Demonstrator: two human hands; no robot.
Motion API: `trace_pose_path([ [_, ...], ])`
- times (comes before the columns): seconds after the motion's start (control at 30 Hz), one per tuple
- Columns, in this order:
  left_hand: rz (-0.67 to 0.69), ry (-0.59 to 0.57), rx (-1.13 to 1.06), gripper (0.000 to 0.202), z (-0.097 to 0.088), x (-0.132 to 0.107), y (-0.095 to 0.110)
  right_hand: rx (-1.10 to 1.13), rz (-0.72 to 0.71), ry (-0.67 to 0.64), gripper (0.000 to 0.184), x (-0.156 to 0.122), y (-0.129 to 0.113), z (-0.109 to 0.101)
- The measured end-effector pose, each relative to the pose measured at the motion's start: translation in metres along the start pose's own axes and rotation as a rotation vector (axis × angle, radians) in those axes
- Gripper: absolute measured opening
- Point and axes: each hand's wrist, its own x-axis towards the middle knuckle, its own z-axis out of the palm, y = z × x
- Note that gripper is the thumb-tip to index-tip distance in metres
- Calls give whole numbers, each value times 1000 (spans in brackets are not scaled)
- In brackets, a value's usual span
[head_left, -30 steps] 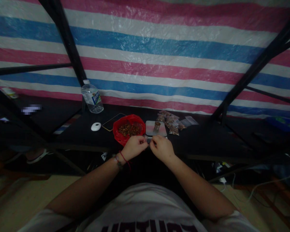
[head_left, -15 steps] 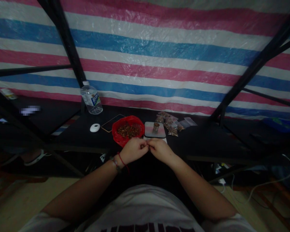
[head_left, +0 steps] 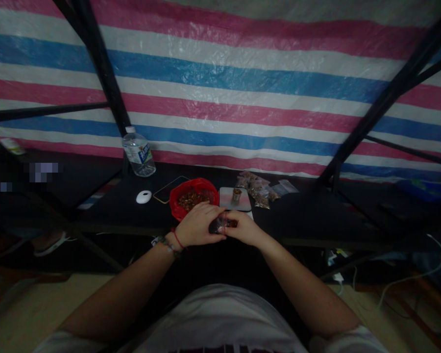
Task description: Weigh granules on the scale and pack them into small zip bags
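Between my two hands, at the front edge of the black table, is a small clear zip bag (head_left: 220, 225) with a red line along its seal. My left hand (head_left: 194, 225) curves around the bag's left side, fingers and thumb on it. From the right, my right hand (head_left: 245, 228) pinches the bag; something reddish brown shows by its fingers. Just beyond stands a flat scale (head_left: 226, 197) with a small metal cup (head_left: 237, 195) of brown bits on it. A red plastic bag (head_left: 174, 201), spread like a bowl, holds loose brown pieces (head_left: 191, 199) behind my left hand.
Several filled small bags (head_left: 261, 201) lie right of the scale, beside flat clear bags (head_left: 285, 187). To the left are a phone (head_left: 165, 192), a white oval device (head_left: 143, 197) and a large clear bottle (head_left: 141, 156). Black metal posts (head_left: 112, 93) frame the striped sheet (head_left: 235, 98).
My hands have moved apart from their closed pinch, and the small zip bag now shows between them. The left hand has opened wider around it. The cup stays on the scale.
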Motion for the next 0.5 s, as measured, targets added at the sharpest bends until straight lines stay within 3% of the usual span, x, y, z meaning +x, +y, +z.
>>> trace_pose_path([
  [0.1, -23, 7, -48, 59, 0, 0, 2, 41, 14, -19, 12, 0, -1, 1],
  [0.33, -55, -10, -108, 57, -2, 1, 0, -4, 2, 2, 11, 1, -2, 2],
  [0.4, -71, 2, -109, 53, -2, 1, -3, -14, -3, 83, 14, 4, 4, -5],
  [0.5, -132, 71, -102, 53, -1, 1, -10, -43, 70, 317, 21, 13, 24, -26],
])
